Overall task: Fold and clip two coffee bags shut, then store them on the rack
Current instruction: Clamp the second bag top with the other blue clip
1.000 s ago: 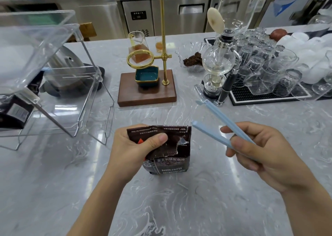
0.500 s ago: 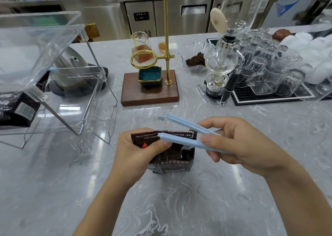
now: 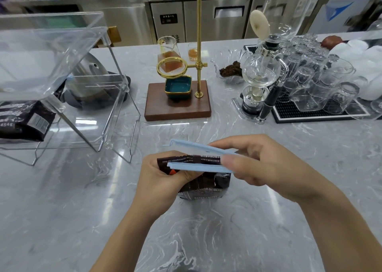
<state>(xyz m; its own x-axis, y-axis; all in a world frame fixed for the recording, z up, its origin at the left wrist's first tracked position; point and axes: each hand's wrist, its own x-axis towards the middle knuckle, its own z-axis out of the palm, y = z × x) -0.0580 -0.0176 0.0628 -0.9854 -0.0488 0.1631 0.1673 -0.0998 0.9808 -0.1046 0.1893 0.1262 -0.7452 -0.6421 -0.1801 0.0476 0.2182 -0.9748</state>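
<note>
Your right hand [image 3: 266, 164] has brought the clip [image 3: 198, 158] further left since half a second ago: its open arms now straddle the folded top of the bag [image 3: 206, 180], one arm behind, one in front, where before only the tip reached the bag. Your right fingers [image 3: 231, 160] pinch the clip near its hinged end, still not pressed shut. Your left hand [image 3: 163, 178] stays clamped on the fold, thumb in front.

The clip is pale blue plastic, two long slim bars. The bag is dark brown, glossy and creased, standing on the grey marbled worktop [image 3: 62, 209] in front of you.

To the left stands the clear plastic rack [image 3: 86, 85] on wire legs, with a second dark bag [image 3: 24, 120] lying on its lower level. Behind are a brass dripper stand [image 3: 198, 50] on a wooden base, a glass siphon [image 3: 260, 73] and upturned glasses [image 3: 322, 83] on a black mat.
</note>
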